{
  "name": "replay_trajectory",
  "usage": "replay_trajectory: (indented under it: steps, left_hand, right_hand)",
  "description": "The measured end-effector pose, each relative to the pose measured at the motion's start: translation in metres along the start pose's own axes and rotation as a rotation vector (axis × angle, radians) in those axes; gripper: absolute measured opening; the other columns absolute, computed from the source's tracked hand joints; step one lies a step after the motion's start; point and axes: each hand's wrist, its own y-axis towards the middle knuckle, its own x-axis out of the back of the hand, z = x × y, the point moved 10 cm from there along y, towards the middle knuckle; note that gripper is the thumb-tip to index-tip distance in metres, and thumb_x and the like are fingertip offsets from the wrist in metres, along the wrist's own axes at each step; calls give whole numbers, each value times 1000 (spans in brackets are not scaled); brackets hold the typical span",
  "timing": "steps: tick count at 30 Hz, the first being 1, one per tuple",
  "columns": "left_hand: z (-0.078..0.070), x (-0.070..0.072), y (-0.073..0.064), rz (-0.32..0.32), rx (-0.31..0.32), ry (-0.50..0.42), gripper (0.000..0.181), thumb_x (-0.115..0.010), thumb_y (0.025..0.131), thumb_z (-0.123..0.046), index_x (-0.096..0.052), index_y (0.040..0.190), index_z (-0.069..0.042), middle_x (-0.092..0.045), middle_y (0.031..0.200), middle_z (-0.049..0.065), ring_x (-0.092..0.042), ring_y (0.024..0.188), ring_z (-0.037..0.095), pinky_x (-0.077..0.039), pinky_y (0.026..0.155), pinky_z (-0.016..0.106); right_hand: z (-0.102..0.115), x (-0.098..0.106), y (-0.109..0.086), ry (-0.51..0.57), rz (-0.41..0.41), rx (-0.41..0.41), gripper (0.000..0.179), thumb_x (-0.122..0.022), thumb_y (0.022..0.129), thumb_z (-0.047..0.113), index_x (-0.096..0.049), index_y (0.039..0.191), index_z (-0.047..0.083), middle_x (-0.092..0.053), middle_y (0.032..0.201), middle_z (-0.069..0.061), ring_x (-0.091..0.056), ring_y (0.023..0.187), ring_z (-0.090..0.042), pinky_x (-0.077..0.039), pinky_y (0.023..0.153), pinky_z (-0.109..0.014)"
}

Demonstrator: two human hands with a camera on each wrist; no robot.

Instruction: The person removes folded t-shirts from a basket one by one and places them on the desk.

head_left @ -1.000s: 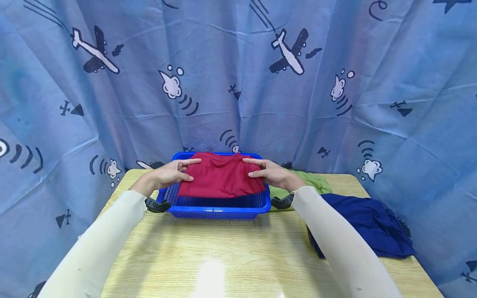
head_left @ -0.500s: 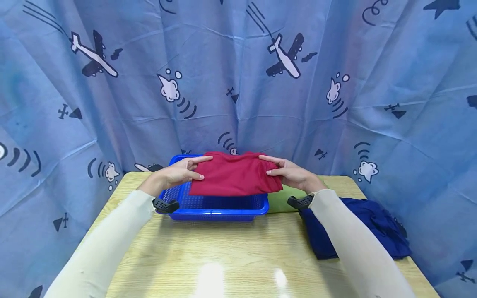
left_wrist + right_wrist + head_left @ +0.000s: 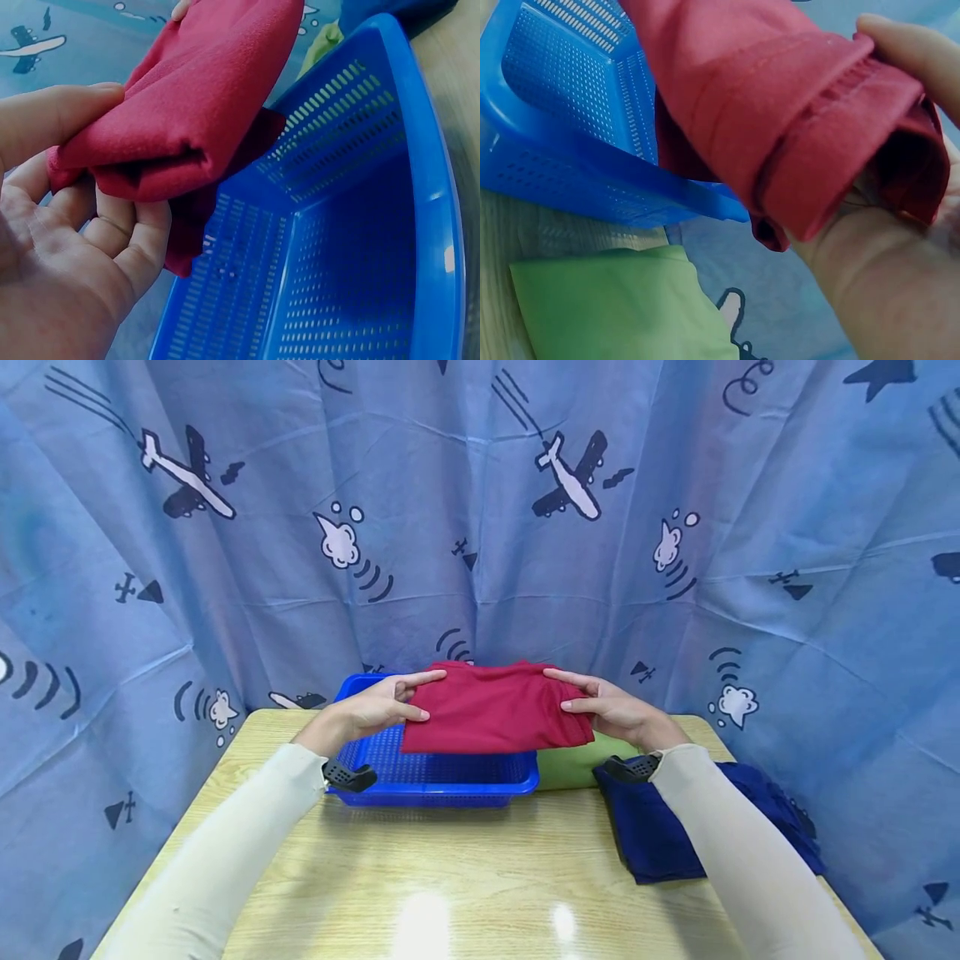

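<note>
A folded red garment (image 3: 495, 710) hangs in the air over the right part of a blue perforated basket (image 3: 442, 789). My left hand (image 3: 375, 704) pinches its left end, thumb on the near face and fingers beneath, as the left wrist view shows the folded cloth (image 3: 187, 112) between them. On the other end, my right hand (image 3: 611, 706) grips the cloth the same way; in the right wrist view the hemmed layers (image 3: 795, 135) lie between thumb and fingers. The basket's inside (image 3: 345, 255) shows bare blue mesh where it is visible.
A folded green cloth (image 3: 570, 766) lies on the wooden table (image 3: 465, 868) right of the basket, partly hidden by the red garment and right hand. Nearer on the right lies a folded navy cloth (image 3: 660, 843), under the right forearm. A blue printed curtain (image 3: 420, 527) hangs behind the table.
Both hands have carried the red garment rightward, from over the basket's middle to partly past its right side, above the green cloth. The basket stays in place.
</note>
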Motion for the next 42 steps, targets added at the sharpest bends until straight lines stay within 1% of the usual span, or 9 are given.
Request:
replay_trajectory:
  steps: [7, 12, 14, 20, 25, 30, 35, 39, 42]
  left_hand:
    - [-5, -12, 5, -1, -13, 0, 79, -58, 92, 10, -31, 161, -19, -36, 159, 14, -48, 133, 24, -54, 97, 24]
    - [-6, -17, 7, -8, -11, -2, 79, -60, 92, 9, -32, 160, -21, -36, 159, 11, -48, 133, 24, -53, 97, 25]
    - [-6, -21, 8, -2, -17, -3, 79, -59, 92, 10, -32, 160, -20, -36, 159, 11, -48, 132, 23, -53, 98, 26]
    - [-7, -32, 12, 21, -29, -13, 79, -59, 92, 9, -33, 160, -20, -38, 159, 12, -50, 132, 23, -53, 100, 27]
    - [-13, -42, 19, 34, -37, -34, 79, -60, 92, 9, -34, 159, -23, -39, 158, 11, -50, 132, 23, -55, 96, 26]
    - [-20, -57, 29, 63, -59, -63, 79, -58, 92, 12, -34, 159, -22, -36, 160, 10, -51, 129, 22, -55, 93, 24]
    - [-16, -73, 35, 89, -54, -76, 79, -56, 92, 14, -34, 160, -21, -38, 159, 11, -50, 127, 21, -56, 91, 24]
    - [-14, -85, 38, 109, -69, -58, 80, -56, 92, 14, -32, 160, -20, -37, 159, 12, -49, 128, 21, -55, 90, 23]
    - [-15, -96, 44, 129, -84, -46, 80, -56, 92, 14, -31, 160, -20, -38, 157, 13, -50, 125, 20, -55, 89, 23]
  right_hand:
    - [3, 7, -13, 15, 1, 9, 71, -55, 101, 2, -24, 162, 18, -62, 134, 6, -68, 113, -12, -59, 91, -30]
    - [4, 10, -19, 26, 28, 24, 68, -52, 102, 1, -25, 162, 19, -61, 135, 6, -67, 114, -12, -59, 92, -30]
    - [4, 12, -21, 20, 29, 24, 68, -51, 103, 1, -24, 162, 19, -61, 135, 6, -67, 114, -12, -59, 92, -30]
    - [4, 20, -32, 11, -22, -7, 68, -52, 103, 2, -24, 162, 20, -59, 136, 3, -67, 115, -15, -60, 91, -33]
    - [7, 28, -42, 4, -26, -7, 69, -51, 103, 2, -24, 162, 23, -57, 137, 4, -66, 116, -16, -60, 92, -34]
    - [12, 41, -56, 9, -16, 23, 67, -48, 104, -1, -25, 162, 22, -60, 135, 5, -67, 115, -15, -60, 91, -33]
    - [7, 48, -70, -1, 26, 43, 65, -44, 104, -2, -27, 162, 23, -60, 136, 7, -66, 117, -12, -59, 92, -32]
    - [4, 50, -80, 23, 66, 62, 64, -41, 104, -5, -30, 161, 24, -61, 136, 7, -66, 117, -12, -59, 92, -32]
    - [3, 54, -91, 42, 79, 70, 64, -40, 105, -6, -32, 160, 26, -63, 136, 6, -67, 117, -12, -59, 92, -32]
